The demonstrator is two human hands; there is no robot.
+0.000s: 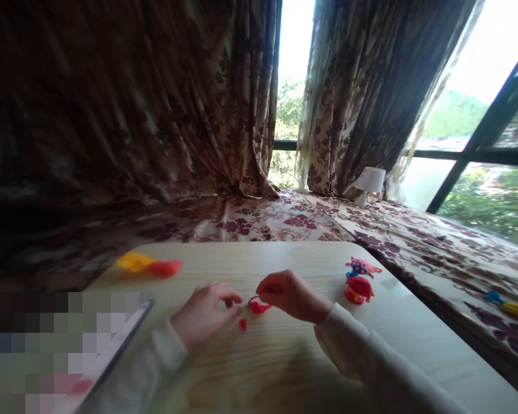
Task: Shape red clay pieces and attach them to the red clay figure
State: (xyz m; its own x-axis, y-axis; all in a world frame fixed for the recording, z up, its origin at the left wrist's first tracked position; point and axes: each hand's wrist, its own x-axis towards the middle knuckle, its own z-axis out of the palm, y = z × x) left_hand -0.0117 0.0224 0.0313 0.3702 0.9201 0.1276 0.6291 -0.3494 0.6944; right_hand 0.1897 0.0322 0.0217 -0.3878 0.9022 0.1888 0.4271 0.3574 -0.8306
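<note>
Over the middle of the table my right hand (291, 294) is closed in a pinch on a thin red strand (252, 298), which looks like modelling clay. Just below the strand lies a pinkish-red clay piece (259, 307); I cannot tell whether they are joined. My left hand (208, 313) hovers to the left of it, thumb and fingers apart, with nothing visible between them. A small red lump of clay (242, 325) rests on the tabletop near my left thumb.
The pale wooden table (224, 379) holds yellow (134, 262) and red (164, 268) lumps at far left. A blue-and-red figure (361, 267) and a red figure (359, 289) stand at right. A tablet-like edge (132, 325), partly pixelated, is at left. Beyond are a floral-covered surface and a lamp (370, 180).
</note>
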